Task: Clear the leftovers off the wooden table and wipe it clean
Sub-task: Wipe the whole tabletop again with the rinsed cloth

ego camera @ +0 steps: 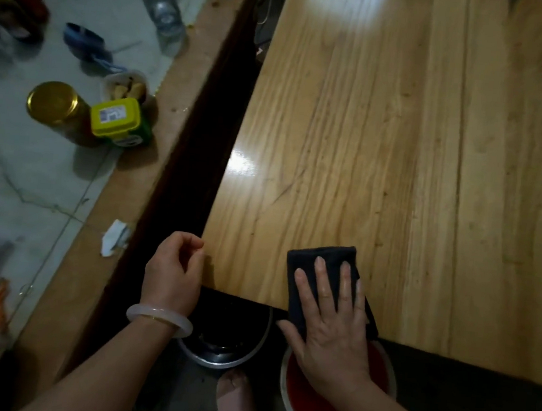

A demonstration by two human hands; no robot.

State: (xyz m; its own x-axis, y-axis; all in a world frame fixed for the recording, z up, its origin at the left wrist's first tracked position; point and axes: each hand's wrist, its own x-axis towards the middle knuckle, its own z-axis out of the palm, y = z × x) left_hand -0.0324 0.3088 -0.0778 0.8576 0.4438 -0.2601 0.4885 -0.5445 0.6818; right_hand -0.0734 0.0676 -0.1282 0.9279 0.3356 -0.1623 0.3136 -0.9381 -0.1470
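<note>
Pressed a folded black cloth (324,259) onto the wooden counter (399,151) with the right grip (331,325), fingers straight and spread, clamped on nothing. Had the cloth right at the near edge, its lower part hanging over the rim and the heel of the palm out past the boards. Held the left grip (172,272) at the near left corner, fingers loosely curled around nothing, knuckles touching the corner or just off it (hard to tell which). Wore a pale bangle (160,318) on that wrist.

Had plank surface running ahead of the cloth and to its right as far as the view reached, with glare patches near the left edge and at the top. Found a dark narrow gap (204,134) along the counter's left edge, then a second counter (126,192) with a pale top and tan border beyond it. Noted there, well apart from the cloth: a gold-lidded jar (54,104) touching a yellow-lidded tub (115,116), a small cup of scraps (126,86) just behind the tub, a clear bottle (164,6) farther back, and a crumpled bit of white paper (114,237) near the gap. Spotted below the near edge a metal pot (224,348) by the left corner and a round basin of red liquid (311,405) under the right wrist, with a slippered foot (236,399) between them.
</note>
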